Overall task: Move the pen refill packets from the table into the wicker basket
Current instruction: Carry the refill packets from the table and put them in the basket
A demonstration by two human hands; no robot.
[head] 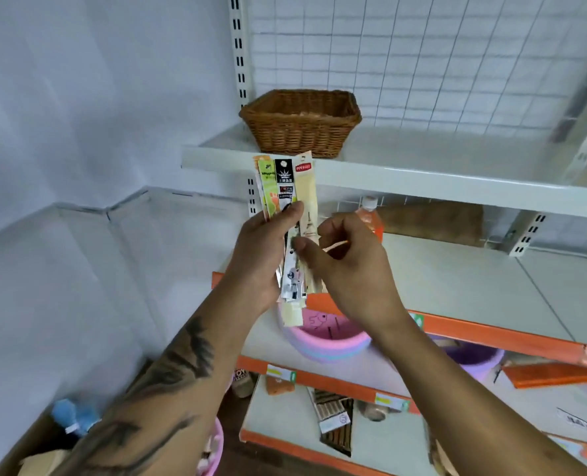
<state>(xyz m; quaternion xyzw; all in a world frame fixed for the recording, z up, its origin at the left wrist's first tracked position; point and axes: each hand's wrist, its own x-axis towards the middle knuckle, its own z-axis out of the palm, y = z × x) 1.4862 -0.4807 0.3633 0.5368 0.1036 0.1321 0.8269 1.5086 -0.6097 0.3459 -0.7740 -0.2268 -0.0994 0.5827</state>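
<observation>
In front of the shelves, left hand (pixel 262 259) gripped a fanned bunch of packets (pixel 286 214), upright, thumb curled across their fronts. Right hand (pixel 348 266) just beside, fingers curled, thumb and fingertips pinching the bunch's right edge. Basket (pixel 300 123) stood on the top shelf (pixel 422 176), behind and above the packets, apart from them. Pink tub (pixel 326 341) below the hands.

Both hands (pixel 261 255) (pixel 350 262) hold upright refill packets (pixel 286 187) below the wicker basket (pixel 300 123)
</observation>
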